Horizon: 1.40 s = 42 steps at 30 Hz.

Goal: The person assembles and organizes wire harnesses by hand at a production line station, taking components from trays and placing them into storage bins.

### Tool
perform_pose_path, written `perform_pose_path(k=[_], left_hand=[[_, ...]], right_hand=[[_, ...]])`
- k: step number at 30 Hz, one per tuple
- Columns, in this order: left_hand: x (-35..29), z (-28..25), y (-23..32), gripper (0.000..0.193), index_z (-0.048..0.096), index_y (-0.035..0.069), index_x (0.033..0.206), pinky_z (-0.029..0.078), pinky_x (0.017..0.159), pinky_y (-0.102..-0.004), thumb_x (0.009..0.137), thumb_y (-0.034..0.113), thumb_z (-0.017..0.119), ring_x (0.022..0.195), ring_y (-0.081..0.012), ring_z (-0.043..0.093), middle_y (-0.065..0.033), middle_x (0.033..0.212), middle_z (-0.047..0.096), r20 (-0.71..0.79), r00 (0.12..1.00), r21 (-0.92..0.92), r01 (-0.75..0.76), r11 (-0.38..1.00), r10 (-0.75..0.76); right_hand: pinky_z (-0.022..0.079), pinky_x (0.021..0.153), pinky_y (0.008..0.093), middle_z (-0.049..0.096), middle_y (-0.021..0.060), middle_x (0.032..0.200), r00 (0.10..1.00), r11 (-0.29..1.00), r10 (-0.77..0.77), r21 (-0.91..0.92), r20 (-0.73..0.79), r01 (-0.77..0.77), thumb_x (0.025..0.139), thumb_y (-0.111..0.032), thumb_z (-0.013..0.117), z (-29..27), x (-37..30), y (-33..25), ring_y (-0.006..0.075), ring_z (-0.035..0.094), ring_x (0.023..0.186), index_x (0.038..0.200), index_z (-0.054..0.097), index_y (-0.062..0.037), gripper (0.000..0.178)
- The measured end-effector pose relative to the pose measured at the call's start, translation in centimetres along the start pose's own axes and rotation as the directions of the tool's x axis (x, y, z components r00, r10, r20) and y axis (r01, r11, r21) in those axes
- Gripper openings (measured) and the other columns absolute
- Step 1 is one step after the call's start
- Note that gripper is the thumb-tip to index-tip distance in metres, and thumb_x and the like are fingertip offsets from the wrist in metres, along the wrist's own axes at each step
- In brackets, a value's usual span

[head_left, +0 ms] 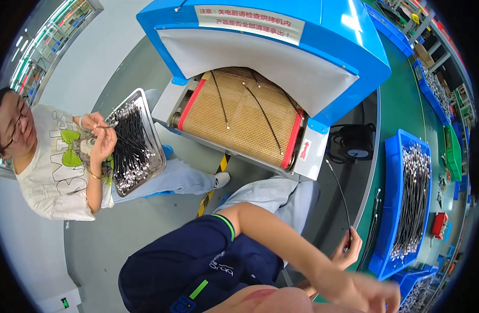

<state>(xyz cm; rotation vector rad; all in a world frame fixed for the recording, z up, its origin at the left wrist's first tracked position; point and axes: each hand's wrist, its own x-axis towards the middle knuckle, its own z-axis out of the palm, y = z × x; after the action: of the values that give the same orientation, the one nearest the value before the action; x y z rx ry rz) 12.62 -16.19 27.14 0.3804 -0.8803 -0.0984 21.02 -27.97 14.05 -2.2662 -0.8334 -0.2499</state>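
Observation:
My right hand (348, 247) is closed around the lower end of a thin black cable (342, 189). Its pale connector end points up, beside the conveyor's corner. My left forearm crosses in front of my right wrist. My left hand (362, 293) is low at the right, smeared by motion, so its fingers cannot be read. Nearest to both hands is a blue bin (384, 219) filled with black cables (412, 201) with whitish ends. Several loose black cables (371, 229) lie on the green bench between my right hand and the bin.
Ahead stands a blue conveyor machine (373, 57); several cables lie on its mesh belt (244, 120). At left, a seated co-worker (57, 161) handles something small over a metal tray (160, 151) of cables. A black reel-like object (352, 143) sits beside the conveyor. Further bins line the green bench (393, 112).

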Motion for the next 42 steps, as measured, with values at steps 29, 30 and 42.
perform_pose_path(k=[29, 30, 42], left_hand=[[-22.9, -8.0, 3.4, 0.014, 0.061, 0.004, 0.098, 0.049, 0.066, -0.0305, 0.084, 0.007, 0.057, 0.076, -0.0221, 0.062, -0.0096, 0.086, 0.058, -0.782, 0.468, 0.405, 0.883, -0.235, 0.412], [-23.0, -7.9, 3.6, 0.012, 0.063, 0.005, 0.095, 0.049, 0.066, -0.0311, 0.083, 0.009, 0.06, 0.075, -0.0231, 0.062, -0.0089, 0.087, 0.058, -0.776, 0.453, 0.299, 0.877, -0.376, 0.439], [-21.9, -8.0, 3.3, 0.014, 0.063, -0.001, 0.095, 0.049, 0.065, -0.0266, 0.085, 0.007, 0.059, 0.071, -0.0179, 0.063, -0.0107, 0.081, 0.063, -0.824, 0.497, 0.487, 0.867, -0.107, 0.273]], right_hand=[[0.048, 0.056, 0.0269, 0.064, 0.0068, 0.081, 0.889, 0.923, -0.168, 0.384, 0.425, -0.01, 0.075, -0.003, 0.068, 8.4, 0.3, -2.5, 0.0188, 0.061, 0.061, 0.085, 0.067, -0.0053, 0.01], [0.048, 0.056, 0.0269, 0.064, 0.0068, 0.081, 0.89, 0.924, -0.164, 0.383, 0.426, -0.013, 0.075, -0.003, 0.068, 8.3, 0.3, -2.4, 0.0188, 0.061, 0.061, 0.085, 0.067, -0.0053, 0.01], [0.051, 0.061, 0.0313, 0.065, 0.0059, 0.081, 0.869, 0.843, -0.371, 0.511, 0.329, 0.166, 0.072, -0.003, 0.067, 10.6, -0.4, -3.3, 0.0222, 0.063, 0.071, 0.085, 0.067, -0.007, 0.014]])
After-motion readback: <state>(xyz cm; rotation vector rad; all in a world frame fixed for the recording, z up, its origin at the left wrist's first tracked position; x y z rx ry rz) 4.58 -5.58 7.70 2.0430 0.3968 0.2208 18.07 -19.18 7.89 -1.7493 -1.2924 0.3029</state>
